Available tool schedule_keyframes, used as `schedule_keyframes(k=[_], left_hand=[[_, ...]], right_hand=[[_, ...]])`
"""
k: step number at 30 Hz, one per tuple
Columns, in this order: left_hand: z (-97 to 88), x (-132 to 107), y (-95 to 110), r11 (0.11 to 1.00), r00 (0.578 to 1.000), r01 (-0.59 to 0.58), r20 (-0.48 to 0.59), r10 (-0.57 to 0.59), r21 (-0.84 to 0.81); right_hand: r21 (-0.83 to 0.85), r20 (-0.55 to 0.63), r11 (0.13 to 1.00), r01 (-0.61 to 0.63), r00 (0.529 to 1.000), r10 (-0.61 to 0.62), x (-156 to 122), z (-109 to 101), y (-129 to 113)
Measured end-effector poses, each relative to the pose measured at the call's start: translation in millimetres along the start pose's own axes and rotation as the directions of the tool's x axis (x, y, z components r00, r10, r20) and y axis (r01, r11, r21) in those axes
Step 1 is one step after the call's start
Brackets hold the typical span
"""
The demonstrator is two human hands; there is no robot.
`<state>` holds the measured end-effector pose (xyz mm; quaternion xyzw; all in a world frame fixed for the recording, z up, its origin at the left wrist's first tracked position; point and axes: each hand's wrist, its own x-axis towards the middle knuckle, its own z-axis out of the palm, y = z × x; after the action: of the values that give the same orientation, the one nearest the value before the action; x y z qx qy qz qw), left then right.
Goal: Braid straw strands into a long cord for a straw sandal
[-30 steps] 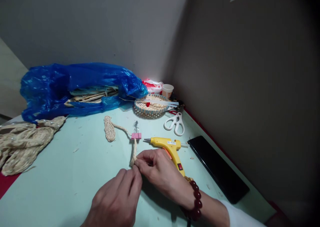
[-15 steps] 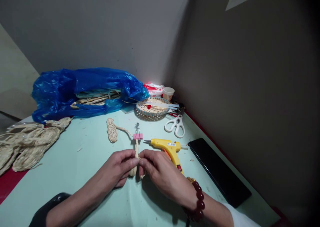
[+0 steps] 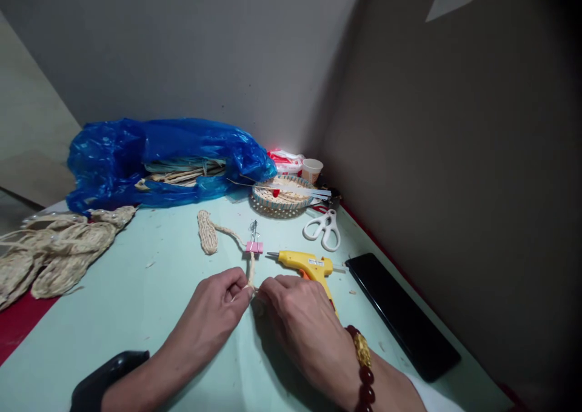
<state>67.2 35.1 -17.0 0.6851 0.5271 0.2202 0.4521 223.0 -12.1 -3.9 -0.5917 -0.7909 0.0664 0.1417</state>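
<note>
Both my hands meet at the near end of a braided cord point(image 3: 251, 268) of pale straw, low in the middle of the bench point(image 3: 150, 315). My left hand point(image 3: 214, 312) pinches it between thumb and forefinger. My right hand point(image 3: 305, 327) is just beside, its fingers curled shut, on a loose strand of the same cord as far as I can judge, since its fingertips are mostly hidden. Farther off, a pink binder clip point(image 3: 254, 248) bites the cord, which runs on to the left into a flat oval coil point(image 3: 208, 233). Just right of the clip lies a yellow glue gun point(image 3: 300, 259), its nozzle towards the left; its handle goes partly behind my right hand. White-handled scissors point(image 3: 328, 219) lie beyond it, and a blue plastic bag point(image 3: 195, 136) sits at the far left.
</note>
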Motion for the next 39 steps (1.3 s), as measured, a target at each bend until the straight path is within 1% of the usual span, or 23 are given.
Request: schedule_keyframes(k=[3, 6, 9, 11, 14, 15, 16, 18, 20, 21, 23, 25, 26, 27, 28, 29, 31, 32, 33, 35, 36, 37, 39], left_hand=[[-0.1, 0.8, 0.8, 1.0, 1.0, -0.007, -0.016, 0.007, -0.024], [0.8, 2.4, 0.8, 0.992, 1.0, 0.002, -0.022, -0.005, -0.123], [1.0, 4.6, -1.2, 0.971, 0.999, 0.026, 0.036, -0.018, -0.238], [-0.3, 5.3, -3.2, 0.961, 0.996, 0.039, 0.086, -0.016, -0.275], [-2.7, 4.6, -5.4, 0.93, 0.979, 0.124, 0.196, -0.058, -0.345], [-3.1, 4.1, -5.8, 0.919, 0.975, 0.144, 0.214, -0.067, -0.367], [-3.2, 3.6, -6.1, 0.91, 0.974, 0.153, 0.214, -0.073, -0.386], [-2.7, 3.1, -6.7, 0.906, 0.984, 0.13, 0.168, -0.066, -0.404], [-2.2, 2.9, -7.2, 0.906, 0.989, 0.106, 0.134, -0.055, -0.409], [-2.2, 2.8, -7.5, 0.906, 0.99, 0.104, 0.134, -0.053, -0.411], [-2.9, 2.1, -8.1, 0.903, 0.988, 0.101, 0.145, -0.043, -0.418], [-4.5, 1.1, -8.7, 0.899, 0.987, 0.098, 0.157, -0.033, -0.427], [-5.4, 0.7, -9.1, 0.898, 0.986, 0.092, 0.163, -0.024, -0.43], [-6.3, 0.5, -9.6, 0.899, 0.985, 0.084, 0.17, -0.011, -0.43], [-7.1, 0.7, -10.2, 0.901, 0.985, 0.074, 0.175, 0.002, -0.427], [-7.8, 1.3, -10.8, 0.906, 0.984, 0.063, 0.18, 0.015, -0.419], [-9.1, 3.4, -12.1, 0.92, 0.982, 0.035, 0.184, 0.041, -0.39], [-9.8, 4.6, -12.6, 0.93, 0.982, 0.016, 0.181, 0.055, -0.368], [-10.5, 5.5, -13.0, 0.939, 0.982, -0.007, 0.175, 0.071, -0.343], [-12.0, 5.8, -13.1, 0.958, 0.983, -0.055, 0.156, 0.102, -0.281], [-12.5, 5.1, -12.6, 0.966, 0.983, -0.078, 0.142, 0.116, -0.248], [-12.7, 3.7, -11.7, 0.971, 0.984, -0.098, 0.124, 0.127, -0.219], [-12.0, 0.0, -8.7, 0.982, 0.986, -0.139, 0.079, 0.15, -0.128]], right_hand=[[-0.062, -0.033, 0.997, 0.034, 0.999, -0.036, -2.3, -2.6, -4.5], [-0.131, -0.03, 0.988, 0.082, 0.996, -0.086, -4.0, 0.0, -13.7], [-0.197, -0.035, 0.97, 0.145, 0.987, -0.154, -5.3, 7.7, -21.6], [-0.244, -0.052, 0.954, 0.173, 0.98, -0.191, -6.4, 12.9, -24.1], [-0.316, -0.052, 0.927, 0.202, 0.972, -0.23, -7.5, 17.5, -25.3], [-0.333, -0.048, 0.919, 0.21, 0.97, -0.239, -7.7, 18.3, -25.8], [-0.345, -0.042, 0.913, 0.215, 0.969, -0.244, -7.9, 18.7, -26.6], [-0.34, -0.027, 0.915, 0.216, 0.971, -0.239, -8.5, 17.7, -29.3], [-0.277, 0.001, 0.935, 0.221, 0.973, -0.23, -10.0, 12.8, -32.3], [-0.217, 0.022, 0.949, 0.227, 0.974, -0.227, -11.1, 8.2, -33.2], [-0.044, 0.056, 0.977, 0.206, 0.977, -0.204, -12.7, -5.6, -32.0], [0.137, 0.029, 0.983, 0.126, 0.991, -0.131, -11.5, -22.4, -25.7], [0.206, -0.025, 0.975, 0.082, 0.997, -0.079, -9.2, -29.9, -21.0], [0.251, -0.072, 0.968, 0.033, 0.997, -0.015, -5.7, -35.4, -15.9], [0.291, -0.077, 0.957, -0.008, 0.997, 0.031, -1.2, -38.2, -10.7], [0.338, -0.041, 0.94, -0.045, 0.997, 0.062, 4.0, -37.9, -6.0], [0.479, 0.119, 0.874, -0.082, 0.993, 0.028, 14.4, -28.1, 1.1], [0.564, 0.184, 0.818, -0.112, 0.983, 0.007, 18.9, -20.1, 3.3], [0.646, 0.216, 0.75, -0.146, 0.976, 0.004, 22.4, -11.4, 4.7], [0.751, 0.23, 0.632, -0.191, 0.973, 0.02, 26.0, 4.2, 5.6], [0.778, 0.221, 0.596, -0.198, 0.975, 0.035, 26.3, 9.7, 5.5], [0.788, 0.207, 0.583, -0.197, 0.977, 0.051, 25.8, 13.3, 5.2], [0.78, 0.162, 0.598, -0.185, 0.982, 0.093, 23.6, 15.7, 4.4]])
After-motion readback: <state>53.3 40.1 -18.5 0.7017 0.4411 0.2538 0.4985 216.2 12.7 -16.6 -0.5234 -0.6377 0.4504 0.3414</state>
